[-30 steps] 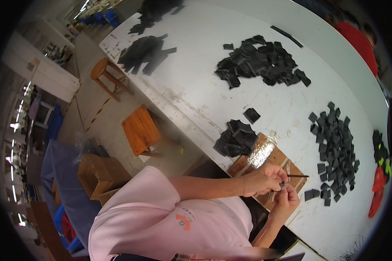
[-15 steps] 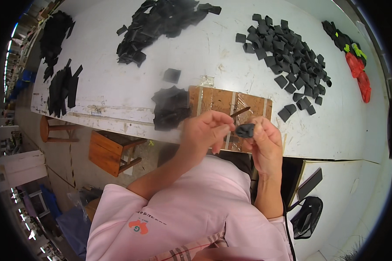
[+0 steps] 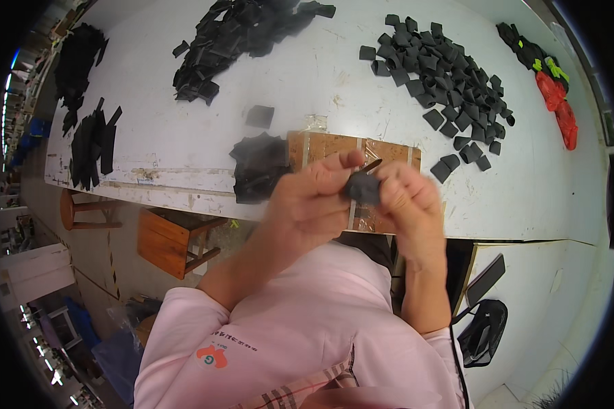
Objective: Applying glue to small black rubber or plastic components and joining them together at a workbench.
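Note:
Between my two hands, above the cardboard board, is a small dark grey fabric piece (image 3: 363, 189), crumpled and blurred by motion. My right hand (image 3: 412, 204) is closed, pinching its right side between thumb and fingers. Against its left side is my left hand (image 3: 314, 198), fingers bent around its edge; the fingertips are partly smeared. Just above the piece a thin brown pointed stick (image 3: 373, 165) shows; its lower end is hidden. Underneath lies the brown cardboard board (image 3: 314, 145) with strips of clear tape. Left of it rests a stack of flat dark fabric pieces (image 3: 259, 163).
A heap of small folded dark pieces (image 3: 450, 75) spreads over the table's right side. Flat dark pieces (image 3: 232, 41) lie at the back, strips (image 3: 89, 146) at the left. Red plastic bags (image 3: 556, 102) lie far right. A wooden stool (image 3: 167, 238) stands beyond the front edge.
Both hands have moved slightly up with the fabric piece, which is now nearer the brown stick. My view has shifted a little.

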Action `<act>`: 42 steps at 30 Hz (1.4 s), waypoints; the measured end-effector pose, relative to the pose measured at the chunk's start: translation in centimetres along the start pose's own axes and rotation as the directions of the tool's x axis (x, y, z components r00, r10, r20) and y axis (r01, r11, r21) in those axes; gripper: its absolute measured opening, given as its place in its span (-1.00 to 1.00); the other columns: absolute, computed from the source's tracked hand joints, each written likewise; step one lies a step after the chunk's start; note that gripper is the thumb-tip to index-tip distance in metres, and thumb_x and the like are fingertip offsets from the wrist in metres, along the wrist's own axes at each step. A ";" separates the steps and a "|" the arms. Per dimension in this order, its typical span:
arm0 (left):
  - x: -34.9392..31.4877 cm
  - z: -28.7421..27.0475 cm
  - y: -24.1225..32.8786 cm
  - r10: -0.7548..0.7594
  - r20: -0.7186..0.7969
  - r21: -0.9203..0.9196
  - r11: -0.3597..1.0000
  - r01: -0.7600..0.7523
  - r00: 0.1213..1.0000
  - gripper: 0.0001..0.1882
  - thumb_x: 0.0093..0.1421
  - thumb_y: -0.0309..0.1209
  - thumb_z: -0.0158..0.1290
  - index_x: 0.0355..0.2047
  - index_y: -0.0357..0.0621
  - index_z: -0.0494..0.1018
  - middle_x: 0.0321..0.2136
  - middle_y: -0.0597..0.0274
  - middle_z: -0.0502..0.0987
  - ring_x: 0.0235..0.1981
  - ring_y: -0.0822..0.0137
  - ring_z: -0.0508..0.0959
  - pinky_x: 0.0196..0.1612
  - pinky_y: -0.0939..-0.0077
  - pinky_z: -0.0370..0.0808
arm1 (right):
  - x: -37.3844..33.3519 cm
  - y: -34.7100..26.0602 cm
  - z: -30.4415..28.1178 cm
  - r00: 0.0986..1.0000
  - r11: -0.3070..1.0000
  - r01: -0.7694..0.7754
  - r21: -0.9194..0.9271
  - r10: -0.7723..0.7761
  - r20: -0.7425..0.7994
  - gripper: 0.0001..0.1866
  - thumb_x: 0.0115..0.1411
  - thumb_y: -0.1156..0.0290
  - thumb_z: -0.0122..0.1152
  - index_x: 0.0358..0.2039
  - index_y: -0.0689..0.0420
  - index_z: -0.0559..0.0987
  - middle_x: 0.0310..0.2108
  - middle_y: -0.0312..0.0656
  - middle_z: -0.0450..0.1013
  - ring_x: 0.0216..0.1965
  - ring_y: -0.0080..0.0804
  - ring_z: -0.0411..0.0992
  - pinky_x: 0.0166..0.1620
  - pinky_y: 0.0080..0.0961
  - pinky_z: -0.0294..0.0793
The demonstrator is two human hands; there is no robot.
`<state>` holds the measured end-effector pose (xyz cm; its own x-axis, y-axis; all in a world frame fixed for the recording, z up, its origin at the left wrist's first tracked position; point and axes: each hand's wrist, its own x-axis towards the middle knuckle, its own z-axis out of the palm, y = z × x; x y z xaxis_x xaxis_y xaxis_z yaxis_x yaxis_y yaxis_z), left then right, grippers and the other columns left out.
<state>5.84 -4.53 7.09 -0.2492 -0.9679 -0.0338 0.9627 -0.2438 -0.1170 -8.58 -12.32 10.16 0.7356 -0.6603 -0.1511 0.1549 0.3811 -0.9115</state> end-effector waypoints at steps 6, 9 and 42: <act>1.4 0.3 1.1 0.138 -0.290 0.316 0.948 -0.041 0.947 -0.77 0.19 -0.52 -0.26 -0.12 -0.24 0.21 -0.45 0.09 0.44 -0.89 0.71 0.14 -0.88 0.85 0.02 | 3.4 1.3 -2.5 0.993 0.997 -0.072 -0.015 0.074 0.090 -0.78 0.14 0.28 0.00 -0.56 0.13 0.39 -0.68 -0.50 0.16 -0.67 -0.78 0.03 -0.62 -0.80 -0.03; 1.2 -0.3 0.9 0.098 -0.222 0.246 0.968 -0.042 0.970 -0.80 0.17 -0.55 -0.22 -0.18 -0.21 0.26 -0.54 0.20 0.43 -0.89 0.71 0.13 -0.87 0.84 0.01 | 3.0 1.7 -2.6 0.991 0.997 -0.075 -0.009 0.076 0.115 -0.77 0.14 0.25 0.01 -0.56 0.11 0.39 -0.68 -0.50 0.17 -0.66 -0.78 0.04 -0.62 -0.81 -0.01; 1.0 0.3 -1.2 0.655 0.290 0.875 0.114 -0.471 0.698 -0.88 0.10 -0.56 -0.05 -0.34 -0.34 0.35 -0.37 0.17 0.40 -0.33 0.46 0.35 -0.17 0.61 0.30 | 1.6 1.6 -1.2 0.647 0.147 0.540 -0.829 -0.702 0.297 -0.83 -0.17 0.68 0.13 -0.47 0.27 0.47 -0.57 -0.18 0.32 -0.63 -0.36 0.26 -0.60 -0.54 0.21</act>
<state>4.48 -5.27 7.49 0.4867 -0.8532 0.1878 0.3189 0.3737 0.8710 -7.95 -13.49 8.02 0.5631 -0.5028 0.6558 -0.1267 -0.8367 -0.5328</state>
